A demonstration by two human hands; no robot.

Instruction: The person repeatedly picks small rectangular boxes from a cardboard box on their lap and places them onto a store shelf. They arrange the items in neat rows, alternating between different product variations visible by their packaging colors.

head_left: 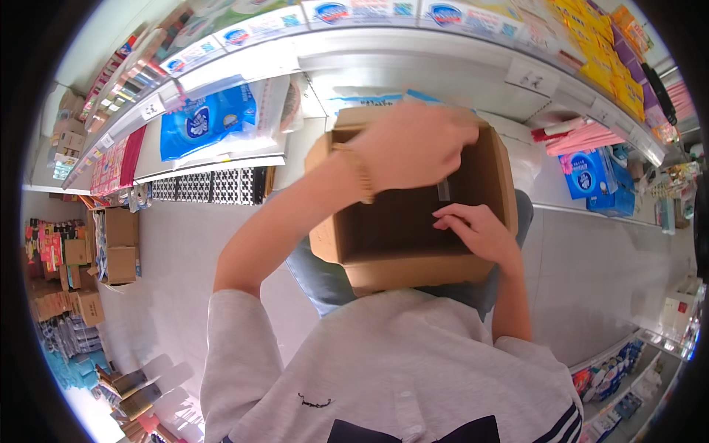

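Note:
An open brown cardboard box (417, 275) rests on my lap, its flaps folded outward and its brown inside showing. My left hand (425, 144), with a gold bracelet (358, 171) at the wrist, reaches across the box at its far side. Its fingers are bent down out of sight and partly blurred, so whether it holds anything is hidden. Over the box's right part hangs my right hand (478, 229), fingers loosely bent and slightly apart, with nothing visible in them. A small pale strip (444, 190) shows inside the box, between the two hands.
A white shelf unit stands ahead, with a blue packet (207, 122) on its lower left shelf. Blue packs (587, 173) and pink packs (583, 139) lie at the right. Yellow packets (609, 63) fill the upper right shelf. Cardboard boxes (120, 244) stand at the left.

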